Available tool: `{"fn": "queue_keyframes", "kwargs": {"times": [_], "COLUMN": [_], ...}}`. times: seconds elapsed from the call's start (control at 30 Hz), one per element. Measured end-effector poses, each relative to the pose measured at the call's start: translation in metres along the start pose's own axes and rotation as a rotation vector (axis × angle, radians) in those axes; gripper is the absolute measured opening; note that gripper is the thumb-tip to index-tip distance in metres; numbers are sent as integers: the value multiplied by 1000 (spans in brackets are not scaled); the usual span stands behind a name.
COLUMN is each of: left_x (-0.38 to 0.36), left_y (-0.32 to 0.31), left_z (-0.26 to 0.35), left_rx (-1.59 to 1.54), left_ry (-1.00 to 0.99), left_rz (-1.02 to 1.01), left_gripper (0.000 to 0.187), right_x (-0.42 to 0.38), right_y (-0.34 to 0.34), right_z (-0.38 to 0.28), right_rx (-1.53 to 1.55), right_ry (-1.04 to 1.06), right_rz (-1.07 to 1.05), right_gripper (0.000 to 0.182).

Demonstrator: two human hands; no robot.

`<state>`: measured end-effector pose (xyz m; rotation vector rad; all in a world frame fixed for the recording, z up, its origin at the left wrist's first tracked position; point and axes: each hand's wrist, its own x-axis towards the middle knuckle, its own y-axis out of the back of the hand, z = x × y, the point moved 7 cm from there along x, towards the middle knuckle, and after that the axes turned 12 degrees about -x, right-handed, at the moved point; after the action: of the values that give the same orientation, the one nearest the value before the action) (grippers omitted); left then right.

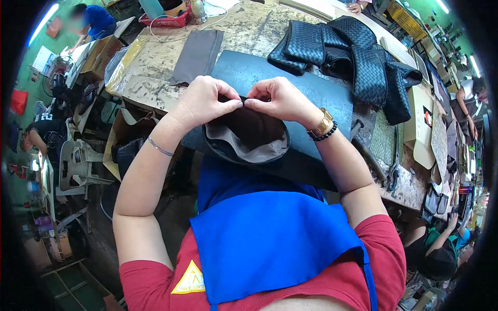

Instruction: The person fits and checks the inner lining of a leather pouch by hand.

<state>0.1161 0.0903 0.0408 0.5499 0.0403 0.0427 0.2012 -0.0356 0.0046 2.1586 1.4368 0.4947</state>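
Note:
A black bag with a greyish lining lies near the table's front edge, its mouth facing me. My left hand pinches the far rim of that mouth between thumb and bent fingers. Right beside it, my right hand pinches the same rim, and the two thumb tips almost meet. The bit of edge between the fingertips is mostly hidden. Beneath the bag and hands is a dark blue-grey board.
Several black woven pieces are heaped at the back right. A grey-brown sheet lies back left, near a red basket. A hammer and scissors lie at right. Other people work around the table.

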Motion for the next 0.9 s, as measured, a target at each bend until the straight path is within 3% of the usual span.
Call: {"fn": "queue_keyframes", "kwargs": {"times": [0.13, 0.23, 0.43, 0.53, 0.63, 0.83, 0.9], "left_x": [-4, -13, -14, -14, -16, -14, -15], "left_y": [-2, 7, 9, 9, 10, 9, 9], "left_z": [10, 17, 3, 5, 3, 11, 9], "left_rx": [-38, 106, 297, 272, 181, 462, 428], "left_ry": [-138, 12, 205, 165, 270, 110, 123], "left_rz": [57, 158, 61, -1, -77, -87, -43], "left_gripper": [29, 34, 30, 26, 25, 27, 23], "right_x": [4, 3, 4, 2, 0, 3, 5], "right_y": [0, 3, 4, 6, 6, 1, 1], "right_z": [6, 3, -3, 0, -3, -10, -15], "right_rx": [0, -38, -86, -97, -135, -141, -126], "right_ry": [7, 12, 39, 51, 96, 163, 169], "right_rz": [4, 24, 15, 12, -4, -9, 14], "right_gripper": [22, 23, 25, 23, 22, 21, 21]}}
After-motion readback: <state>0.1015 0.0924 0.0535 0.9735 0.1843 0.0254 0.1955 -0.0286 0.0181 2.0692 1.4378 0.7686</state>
